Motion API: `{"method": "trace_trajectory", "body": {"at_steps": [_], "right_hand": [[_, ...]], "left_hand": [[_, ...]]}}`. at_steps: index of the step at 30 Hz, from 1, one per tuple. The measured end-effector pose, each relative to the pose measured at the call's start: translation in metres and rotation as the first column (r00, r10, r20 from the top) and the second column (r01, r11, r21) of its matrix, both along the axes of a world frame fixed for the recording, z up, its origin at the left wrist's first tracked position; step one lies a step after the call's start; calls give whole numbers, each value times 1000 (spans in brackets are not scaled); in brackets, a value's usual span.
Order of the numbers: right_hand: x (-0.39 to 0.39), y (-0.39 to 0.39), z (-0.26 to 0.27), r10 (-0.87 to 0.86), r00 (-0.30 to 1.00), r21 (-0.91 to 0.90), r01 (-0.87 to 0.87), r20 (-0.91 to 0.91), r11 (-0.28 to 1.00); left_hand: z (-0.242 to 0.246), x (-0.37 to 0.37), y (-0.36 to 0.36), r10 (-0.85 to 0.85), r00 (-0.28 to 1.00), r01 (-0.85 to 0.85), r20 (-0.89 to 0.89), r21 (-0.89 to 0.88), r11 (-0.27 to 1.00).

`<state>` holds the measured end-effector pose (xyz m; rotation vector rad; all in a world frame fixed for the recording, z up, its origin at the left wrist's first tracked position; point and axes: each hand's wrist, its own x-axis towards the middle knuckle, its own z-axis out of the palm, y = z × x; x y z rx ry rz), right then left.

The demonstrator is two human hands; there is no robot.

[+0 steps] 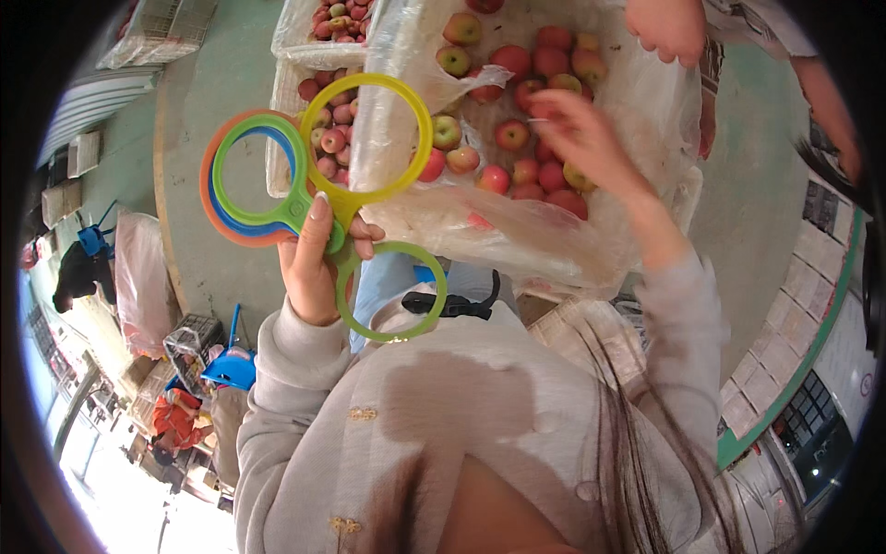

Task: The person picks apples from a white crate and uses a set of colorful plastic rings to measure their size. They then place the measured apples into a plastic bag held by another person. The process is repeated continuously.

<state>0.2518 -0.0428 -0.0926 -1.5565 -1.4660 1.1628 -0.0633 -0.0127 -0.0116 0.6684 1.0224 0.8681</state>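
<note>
My left hand (pixel 315 266) is closed on a fan of coloured plastic ring gauges joined at their handles: a yellow ring (pixel 425 138), a green ring (pixel 220 170) over blue and orange ones, and a lower green ring (pixel 441 291). In front of me stands a large crate lined with clear plastic film (pixel 443 215), holding red and green-tinged apples (pixel 512 135). Over the apples reaches my right hand (pixel 578 128), slightly blurred, its fingers bent near a red apple (pixel 529 93). Whether its fingertips touch an apple cannot be told.
Another person's hand (pixel 668 31) is over the crate's far right corner. Smaller lined crates of apples (pixel 280 124) stand at the left. A blue dustpan (pixel 232 368) and a dark plastic crate (pixel 194 339) are at lower left, near a person in orange (pixel 176 419).
</note>
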Motion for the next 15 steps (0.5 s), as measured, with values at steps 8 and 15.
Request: {"method": "trace_trajectory", "body": {"at_steps": [8,15], "right_hand": [[-82,89,-173,276,521,-174,-236,808,956],[-75,73,-208,252,551,-186,-174,796,967]], "left_hand": [[6,-53,13,20,993,-25,-116,-42,999],[6,-55,20,-8,998,3,-68,-79,997]]}}
